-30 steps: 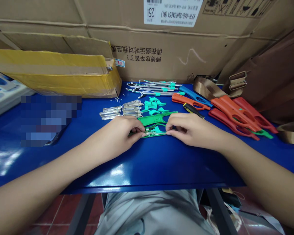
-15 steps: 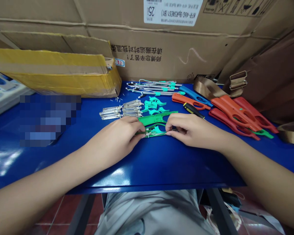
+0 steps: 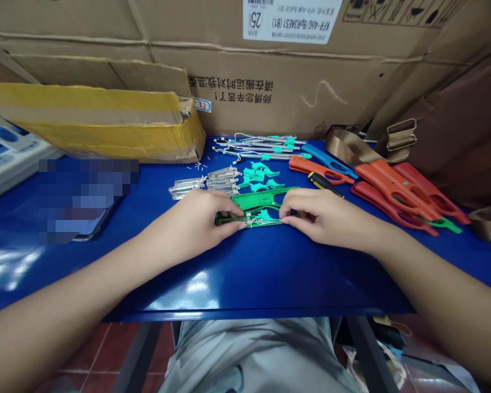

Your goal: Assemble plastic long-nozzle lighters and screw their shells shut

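Lengthwise between left hand (image 3: 208, 219) and right hand (image 3: 317, 214), the green casing (image 3: 265, 224).

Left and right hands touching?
Apart: the head view shows a clear gap between left hand and right hand, with a teal part visible between them.

Well beyond the right hand (image 3: 327, 218) and the left hand (image 3: 208, 218), a white label (image 3: 288, 21) on the big cardboard (image 3: 245, 63) reads "KFR-46G/BpR3AES1 (B1)" and "25" (all upside down). Nearer the hands, the same cardboard carries inverted black lettering (image 3: 233, 90), including "师傅您辛苦了!" Beyond the right hand, farther right, is a row of handling pictograms (image 3: 393, 13), one an umbrella. Beyond the left hand, a blue-edged sticker (image 3: 203, 105) bears red digits, too small to read surely.
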`<state>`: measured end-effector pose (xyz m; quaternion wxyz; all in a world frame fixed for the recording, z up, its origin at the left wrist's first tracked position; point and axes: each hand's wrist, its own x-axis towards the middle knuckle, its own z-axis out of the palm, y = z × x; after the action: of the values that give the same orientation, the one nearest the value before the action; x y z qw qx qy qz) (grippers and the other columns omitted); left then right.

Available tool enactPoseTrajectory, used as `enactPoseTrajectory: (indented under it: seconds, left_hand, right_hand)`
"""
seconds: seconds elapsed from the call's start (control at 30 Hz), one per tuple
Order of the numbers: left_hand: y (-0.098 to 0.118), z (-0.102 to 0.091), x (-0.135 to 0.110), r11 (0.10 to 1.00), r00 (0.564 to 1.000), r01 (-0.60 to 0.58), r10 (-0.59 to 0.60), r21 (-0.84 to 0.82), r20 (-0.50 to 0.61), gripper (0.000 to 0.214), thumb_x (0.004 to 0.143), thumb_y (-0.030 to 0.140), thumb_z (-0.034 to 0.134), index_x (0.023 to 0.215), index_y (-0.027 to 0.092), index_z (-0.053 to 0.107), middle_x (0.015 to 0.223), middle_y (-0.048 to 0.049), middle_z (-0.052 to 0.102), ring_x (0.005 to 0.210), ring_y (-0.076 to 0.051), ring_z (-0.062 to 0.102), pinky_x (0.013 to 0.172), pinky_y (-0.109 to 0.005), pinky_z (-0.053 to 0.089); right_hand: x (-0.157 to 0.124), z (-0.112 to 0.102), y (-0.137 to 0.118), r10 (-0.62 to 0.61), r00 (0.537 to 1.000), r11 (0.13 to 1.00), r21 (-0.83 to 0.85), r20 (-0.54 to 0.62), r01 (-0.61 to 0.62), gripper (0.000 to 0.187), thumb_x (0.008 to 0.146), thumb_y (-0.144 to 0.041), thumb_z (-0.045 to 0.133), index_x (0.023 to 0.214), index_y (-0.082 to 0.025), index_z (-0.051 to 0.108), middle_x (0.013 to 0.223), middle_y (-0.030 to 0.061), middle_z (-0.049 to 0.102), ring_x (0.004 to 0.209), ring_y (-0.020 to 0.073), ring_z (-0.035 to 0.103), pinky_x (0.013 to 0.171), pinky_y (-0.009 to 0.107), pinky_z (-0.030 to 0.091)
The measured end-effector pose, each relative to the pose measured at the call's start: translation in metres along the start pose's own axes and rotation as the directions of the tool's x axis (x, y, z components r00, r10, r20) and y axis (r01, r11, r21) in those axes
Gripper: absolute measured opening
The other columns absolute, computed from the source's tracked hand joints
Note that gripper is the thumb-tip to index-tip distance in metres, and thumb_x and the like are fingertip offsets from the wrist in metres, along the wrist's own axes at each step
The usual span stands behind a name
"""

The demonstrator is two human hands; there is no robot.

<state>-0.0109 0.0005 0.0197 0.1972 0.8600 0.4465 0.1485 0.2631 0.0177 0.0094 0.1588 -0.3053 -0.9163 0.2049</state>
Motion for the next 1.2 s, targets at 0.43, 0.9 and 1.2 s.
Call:
enactPoseTrajectory:
  seconds: [0.43,0.9,1.2]
  left_hand:
    - [-0.018,-0.017,0.008,0.991,0.982,0.081,-0.061,-0.104,0.178,0.014,0.083,0.035,0.076,0.093,0.028,0.084,0.096,0.0017,0.081,0.086,-0.018,0.073,0.084,-0.029,0.055]
    - [0.0,-0.004,0.004,0.953,0.948,-0.292,0.3,0.083,-0.109,0.022,0.091,0.034,0.071,0.108,0.02,0.075,0.109,-0.0062,0.073,0.103,-0.023,0.066,0.093,-0.036,0.051]
    - [0.001,0.019,0.001,0.92,0.925,-0.378,0.38,0.101,-0.006,0.023,0.102,0.025,0.056,0.119,0.024,0.072,0.123,-0.0058,0.07,0.111,-0.021,0.066,0.098,-0.036,0.053]
  right_hand:
    - [-0.001,0.0,0.005,0.15,0.988,0.986,0.085,-0.047,-0.145,0.006,0.091,-0.018,0.064,0.089,-0.017,0.07,0.073,-0.0018,0.06,0.058,0.0093,0.049,0.059,0.024,0.039]
    - [-0.002,-0.003,0.001,0.2,0.98,0.964,0.176,0.021,-0.201,0.01,0.086,-0.016,0.063,0.09,-0.016,0.073,0.064,-0.0048,0.051,0.055,0.0084,0.043,0.055,0.022,0.036]
    - [0.0,-0.001,-0.004,0.178,0.984,0.97,0.168,-0.005,-0.174,0.009,0.086,-0.014,0.062,0.086,-0.016,0.071,0.069,-0.0035,0.057,0.055,0.0079,0.043,0.055,0.022,0.035]
